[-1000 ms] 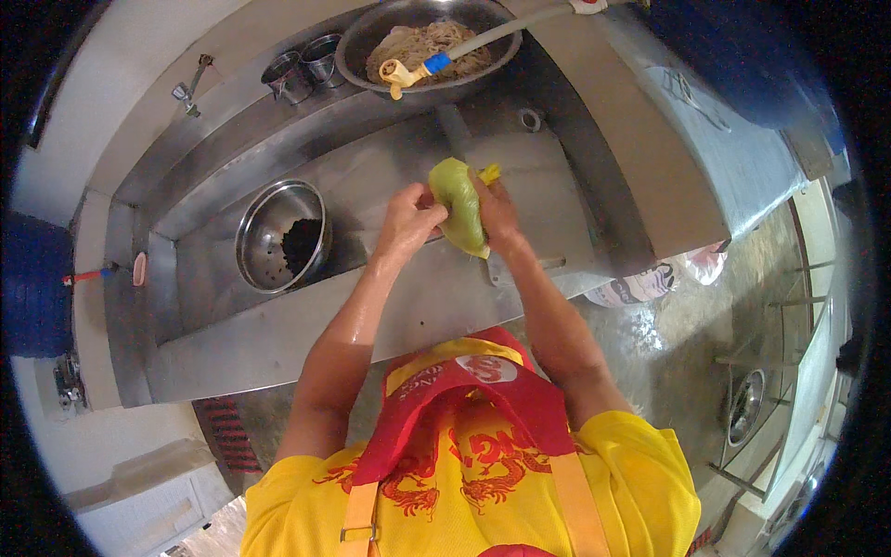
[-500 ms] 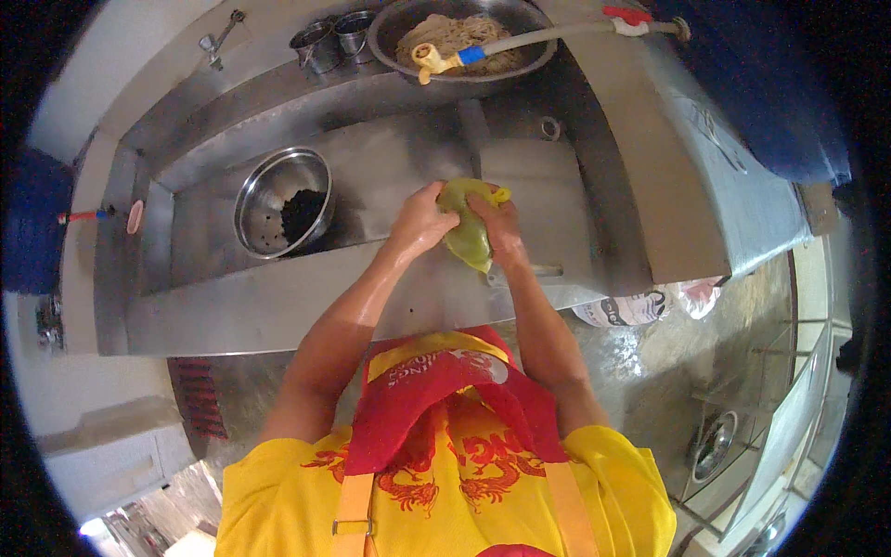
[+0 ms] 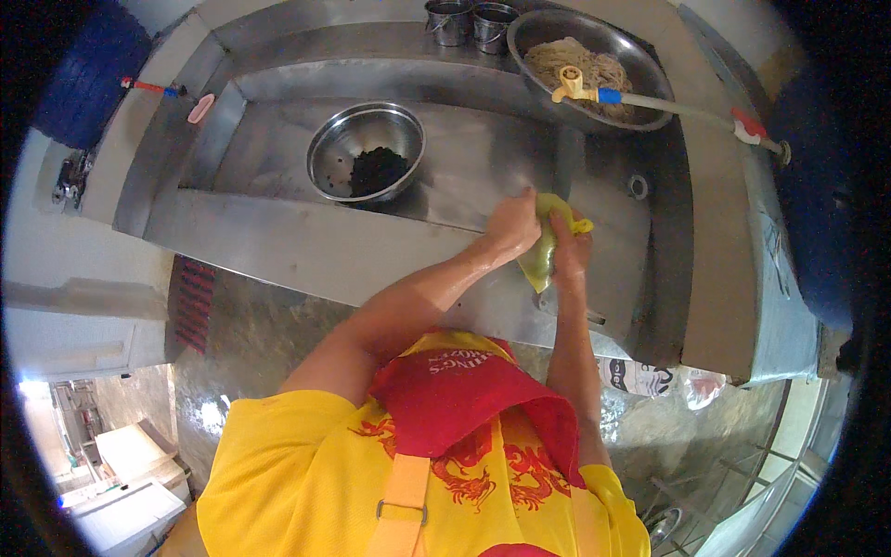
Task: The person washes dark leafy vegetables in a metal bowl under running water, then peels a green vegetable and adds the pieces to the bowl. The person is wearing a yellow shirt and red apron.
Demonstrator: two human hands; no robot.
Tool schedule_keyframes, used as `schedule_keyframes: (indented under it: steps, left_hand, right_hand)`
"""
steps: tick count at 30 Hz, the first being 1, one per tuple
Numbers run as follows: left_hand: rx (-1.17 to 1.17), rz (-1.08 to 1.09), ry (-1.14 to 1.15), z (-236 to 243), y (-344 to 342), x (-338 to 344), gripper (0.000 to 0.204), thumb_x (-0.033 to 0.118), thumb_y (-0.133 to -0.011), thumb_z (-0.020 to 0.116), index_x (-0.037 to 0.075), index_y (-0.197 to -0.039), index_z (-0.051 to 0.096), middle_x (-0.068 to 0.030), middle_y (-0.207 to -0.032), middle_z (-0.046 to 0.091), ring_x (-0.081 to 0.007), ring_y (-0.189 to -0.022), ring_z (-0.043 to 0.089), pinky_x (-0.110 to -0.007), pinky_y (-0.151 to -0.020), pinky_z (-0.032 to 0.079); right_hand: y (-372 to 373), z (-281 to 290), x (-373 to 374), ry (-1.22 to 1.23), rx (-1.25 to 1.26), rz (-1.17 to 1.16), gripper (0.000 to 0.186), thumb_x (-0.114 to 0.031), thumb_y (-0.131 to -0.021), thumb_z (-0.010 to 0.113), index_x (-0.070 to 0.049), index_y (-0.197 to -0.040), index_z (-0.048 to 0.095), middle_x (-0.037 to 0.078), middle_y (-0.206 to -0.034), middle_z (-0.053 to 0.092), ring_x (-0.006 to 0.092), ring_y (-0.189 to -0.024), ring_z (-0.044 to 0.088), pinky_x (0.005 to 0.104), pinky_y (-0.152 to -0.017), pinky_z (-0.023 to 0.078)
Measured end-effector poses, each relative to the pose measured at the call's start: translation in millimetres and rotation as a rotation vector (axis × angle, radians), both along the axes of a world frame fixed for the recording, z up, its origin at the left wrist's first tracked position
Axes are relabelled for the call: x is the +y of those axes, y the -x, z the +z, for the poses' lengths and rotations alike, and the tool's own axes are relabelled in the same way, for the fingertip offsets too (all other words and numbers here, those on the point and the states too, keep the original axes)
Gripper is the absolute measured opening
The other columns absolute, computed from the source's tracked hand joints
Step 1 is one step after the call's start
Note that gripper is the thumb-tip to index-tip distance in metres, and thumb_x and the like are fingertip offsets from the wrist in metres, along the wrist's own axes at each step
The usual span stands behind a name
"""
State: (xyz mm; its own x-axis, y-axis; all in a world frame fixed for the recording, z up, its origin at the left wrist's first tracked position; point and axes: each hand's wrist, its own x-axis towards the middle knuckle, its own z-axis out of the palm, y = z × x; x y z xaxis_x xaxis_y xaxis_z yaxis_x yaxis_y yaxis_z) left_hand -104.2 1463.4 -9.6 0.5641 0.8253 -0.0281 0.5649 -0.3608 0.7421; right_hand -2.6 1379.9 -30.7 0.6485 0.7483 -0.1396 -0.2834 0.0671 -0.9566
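Over the near edge of the steel sink, I hold a yellow-green plastic bag point(image 3: 535, 265) between both hands. It looks full, its lower end tapers to a point, and a bright yellow knotted or tied end sticks out on the right. My left hand point(image 3: 513, 225) is closed on the bag's left side, its fingers partly hidden. My right hand point(image 3: 573, 252) grips the other side, just below the tied end. What fills the bag cannot be made out. Left of my hands stands a steel bowl point(image 3: 334, 151) with a dark, crumbly heap point(image 3: 379, 171) in it.
The steel sink point(image 3: 464, 181) has a drain hole point(image 3: 638, 187) at right. On its far ledge stand two small metal pails point(image 3: 449, 23) and a wide basin point(image 3: 657, 74) of pale strands point(image 3: 580, 65). A hose with a yellow tap point(image 3: 575, 86) crosses the basin. Bags point(image 3: 636, 377) lie on the floor.
My view has turned, so the sink and bowl sit differently in the picture. Both hands still hold the bag; my left hand now shows more of its back.
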Motion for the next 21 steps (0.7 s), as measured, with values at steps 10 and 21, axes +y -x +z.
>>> schedule_keyframes:
  steps: [10, 21]
  left_hand:
    - [-0.255, 0.113, 0.038, -15.8, -4.5, -0.8, 0.037, 0.01, -0.086, 0.052, -0.006, -0.119, 0.059, -0.0299, -0.104, 0.065, -0.0461, -0.096, 0.064, -0.048, -0.087, 0.052]
    - [-0.519, 0.117, 0.273, -4.3, 6.1, 22.1, 0.028, 0.008, -0.083, 0.058, 0.0, -0.108, 0.069, -0.0126, -0.103, 0.071, -0.0228, -0.094, 0.067, -0.033, -0.084, 0.052]
  right_hand:
    - [-12.9, -23.8, 11.4, 0.024, 0.044, -0.005, 0.036, -0.022, -0.088, 0.072, -0.004, -0.115, 0.059, 0.008, -0.102, 0.066, 0.0186, -0.086, 0.064, 0.0336, -0.073, 0.054]
    - [2.6, 7.7, 12.2, -0.091, 0.353, 0.199, 0.037, -0.033, -0.101, 0.049, -0.008, -0.129, 0.053, 0.009, -0.123, 0.059, 0.0223, -0.11, 0.059, 0.0392, -0.093, 0.05]
